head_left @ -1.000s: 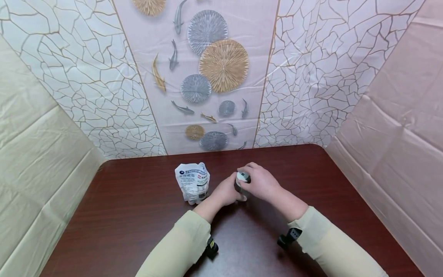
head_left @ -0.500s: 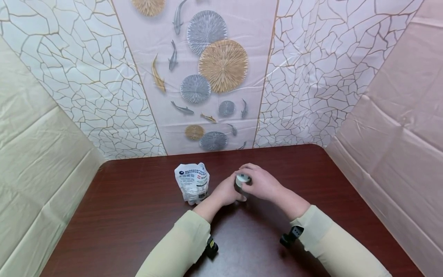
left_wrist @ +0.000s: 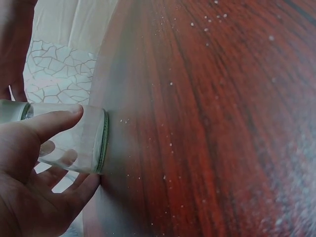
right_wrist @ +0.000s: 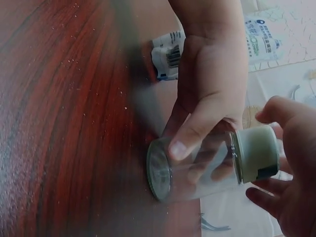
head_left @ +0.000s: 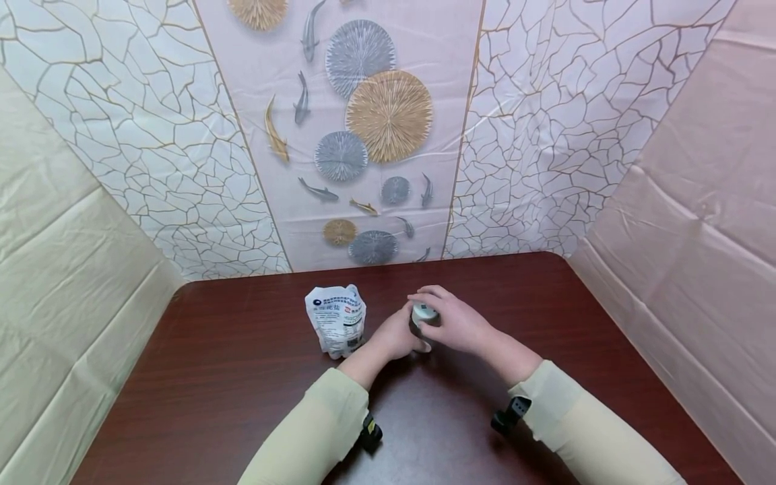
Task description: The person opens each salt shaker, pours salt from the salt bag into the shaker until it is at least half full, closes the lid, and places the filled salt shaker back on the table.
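Observation:
A clear glass jar with a pale lid stands upright on the table in front of the person. My left hand grips the jar's body, its thumb along the near side and the other fingers behind the glass, as the left wrist view shows. Over the top, my right hand curls its fingers and thumb round the lid. In the right wrist view, thumb and fingers lie on opposite sides of it, close to its rim. A dark patch shows on the lid's side. Through the glass no contents are visible.
Left of the hands, a white printed pouch stands on the dark red wooden table. Small white grains are scattered over the tabletop. A patterned cloth backdrop rises behind the table, with plain cloth at both sides.
My right hand's fingers have shifted round the lid, reaching further left over it, and the dark patch on the lid has turned. The left hand keeps its hold on the jar.

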The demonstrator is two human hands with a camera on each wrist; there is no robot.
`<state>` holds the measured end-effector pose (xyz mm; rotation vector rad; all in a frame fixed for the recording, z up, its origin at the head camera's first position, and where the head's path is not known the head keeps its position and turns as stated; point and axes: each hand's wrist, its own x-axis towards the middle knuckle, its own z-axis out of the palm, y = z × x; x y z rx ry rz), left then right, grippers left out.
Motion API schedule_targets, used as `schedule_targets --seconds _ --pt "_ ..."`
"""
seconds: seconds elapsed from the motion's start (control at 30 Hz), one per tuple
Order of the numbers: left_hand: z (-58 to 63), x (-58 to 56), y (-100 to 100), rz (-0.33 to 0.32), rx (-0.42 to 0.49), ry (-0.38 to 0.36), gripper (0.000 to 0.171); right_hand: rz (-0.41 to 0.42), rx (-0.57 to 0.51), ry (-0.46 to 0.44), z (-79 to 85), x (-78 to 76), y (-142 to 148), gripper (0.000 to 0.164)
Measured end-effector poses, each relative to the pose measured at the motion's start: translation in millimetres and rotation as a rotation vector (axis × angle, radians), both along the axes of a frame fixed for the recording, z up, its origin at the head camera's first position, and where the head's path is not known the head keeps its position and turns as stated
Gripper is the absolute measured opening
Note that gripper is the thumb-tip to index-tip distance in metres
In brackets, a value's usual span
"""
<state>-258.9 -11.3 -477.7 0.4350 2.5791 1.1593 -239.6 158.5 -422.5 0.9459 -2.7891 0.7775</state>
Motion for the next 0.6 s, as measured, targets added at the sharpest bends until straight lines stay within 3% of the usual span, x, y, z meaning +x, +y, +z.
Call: schedule_targets --seconds 0.13,0.33,0.6 --pt "-1.2 -0.4 0 0.007 0.011 0.001 0.089 -0.111 -0.026 0.009 1.2 3.4 -6 0.050" --pt "0.5 1.6 1 -0.010 0.019 0.030 0.078 -0.323 -0.002 -0.053 5.5 5.9 -18 0.053" --pt "2.5 3.6 1 -0.011 0.046 0.027 0.072 -0.440 0.058 -0.109 6.9 4.1 -25 0.051"
